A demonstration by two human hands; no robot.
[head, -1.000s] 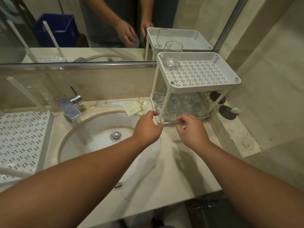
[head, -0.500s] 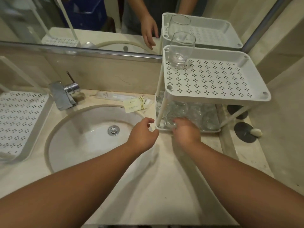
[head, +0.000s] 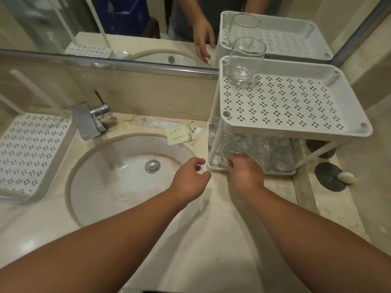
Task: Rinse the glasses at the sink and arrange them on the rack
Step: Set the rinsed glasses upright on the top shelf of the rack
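Sachet (head: 183, 133) print unreadable; right hand (head: 243, 173) grip seemingly holds a lower-rack glass (head: 232, 153), left hand (head: 190, 178) loosely curled, empty.

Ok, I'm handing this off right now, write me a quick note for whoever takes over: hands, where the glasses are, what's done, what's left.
Right hand: reaching into the rack's lower tier, fingers at a front glass; whether it grips it, I cannot tell.
Left hand: empty, fingers loosely curled, over the basin's right edge.
Glasses: one upright on the top tier at its back left corner; several more crowded on the lower tier.
Faucet: no water visibly running.
Done: apparently one glass placed up top.
Left: probably take each lower glass, rinse it, set it on the top tier.
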